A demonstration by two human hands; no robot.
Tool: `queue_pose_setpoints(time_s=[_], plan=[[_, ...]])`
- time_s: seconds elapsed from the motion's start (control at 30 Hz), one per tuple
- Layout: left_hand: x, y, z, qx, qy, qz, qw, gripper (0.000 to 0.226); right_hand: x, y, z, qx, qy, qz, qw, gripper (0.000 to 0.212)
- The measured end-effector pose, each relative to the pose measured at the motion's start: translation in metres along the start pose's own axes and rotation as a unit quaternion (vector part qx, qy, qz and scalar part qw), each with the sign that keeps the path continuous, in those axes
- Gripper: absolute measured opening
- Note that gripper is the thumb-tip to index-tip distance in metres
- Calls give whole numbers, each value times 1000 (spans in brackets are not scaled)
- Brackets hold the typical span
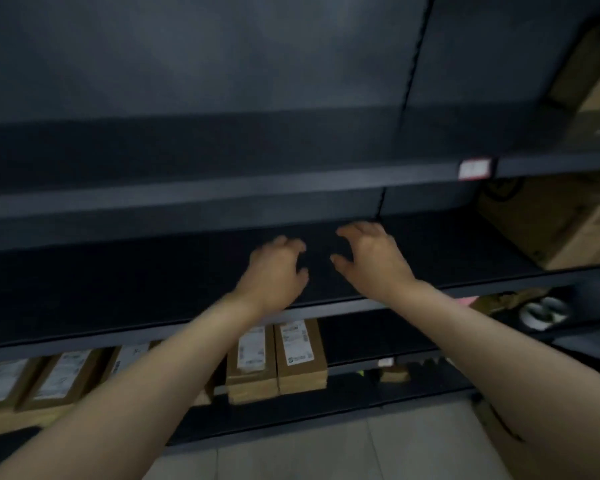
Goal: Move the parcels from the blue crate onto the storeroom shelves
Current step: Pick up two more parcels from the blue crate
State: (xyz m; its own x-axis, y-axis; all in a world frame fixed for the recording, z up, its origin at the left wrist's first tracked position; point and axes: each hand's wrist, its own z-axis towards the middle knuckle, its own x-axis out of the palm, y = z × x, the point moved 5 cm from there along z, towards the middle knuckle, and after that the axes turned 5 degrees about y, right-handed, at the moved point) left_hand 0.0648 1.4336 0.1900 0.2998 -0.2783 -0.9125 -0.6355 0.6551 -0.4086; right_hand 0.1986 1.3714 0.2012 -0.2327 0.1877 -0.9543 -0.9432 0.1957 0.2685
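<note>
Both my arms reach out over a dark middle shelf [118, 292] of the black shelving unit. My left hand [274, 271] and my right hand [368, 258] hover side by side above the shelf board, fingers curled and apart, holding nothing. Between them I see only dark shelf surface; whether a dark parcel lies there is too dim to tell. On the shelf below lie several flat brown cardboard parcels with white labels [300, 355], some hidden behind my left forearm. The blue crate is not in view.
An upper shelf [222, 183] carries a small white and red tag [474, 169]. Large brown cartons [568, 220] stand at the right on the shelves. A roll of tape [544, 311] lies on a lower right shelf. Pale floor tiles [326, 455] show at the bottom.
</note>
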Motion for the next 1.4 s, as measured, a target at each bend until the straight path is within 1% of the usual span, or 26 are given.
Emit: queue_pose_setpoints(time_s=[0.1, 0.2, 0.33, 0.43, 0.6, 0.73, 0.9, 1.07, 1.2, 1.3, 1.4], plan=[[-79, -61, -5, 64, -89, 88, 990, 43, -94, 23, -17, 4, -46, -74, 996, 53], [-135, -109, -22, 123, -166, 174, 963, 42, -165, 44, -45, 23, -101, -144, 984, 52], [-186, -159, -45, 195, -238, 203, 929, 41, -235, 73, -84, 48, -173, -199, 963, 50], [-209, -188, -62, 256, -267, 204, 906, 41, -267, 90, -110, 83, -211, -231, 946, 49], [-210, -217, -90, 369, -276, 174, 870, 37, -283, 104, -158, 167, -244, -276, 915, 43], [-193, -248, -109, 446, -276, 155, 837, 32, -283, 102, -204, 259, -246, -308, 882, 41], [-159, -303, -150, 538, -241, 80, 804, 30, -286, 93, -281, 382, -228, -352, 824, 38], [-124, -366, -211, 629, -208, 40, 748, 32, -292, 94, -377, 498, -208, -387, 748, 36], [-103, -411, -266, 683, -180, 7, 708, 34, -297, 102, -452, 574, -189, -377, 701, 39], [-88, -444, -314, 725, -165, -19, 669, 33, -298, 112, -510, 624, -182, -370, 664, 40], [-72, -476, -368, 756, -145, -42, 637, 33, -298, 123, -569, 667, -176, -366, 624, 43]])
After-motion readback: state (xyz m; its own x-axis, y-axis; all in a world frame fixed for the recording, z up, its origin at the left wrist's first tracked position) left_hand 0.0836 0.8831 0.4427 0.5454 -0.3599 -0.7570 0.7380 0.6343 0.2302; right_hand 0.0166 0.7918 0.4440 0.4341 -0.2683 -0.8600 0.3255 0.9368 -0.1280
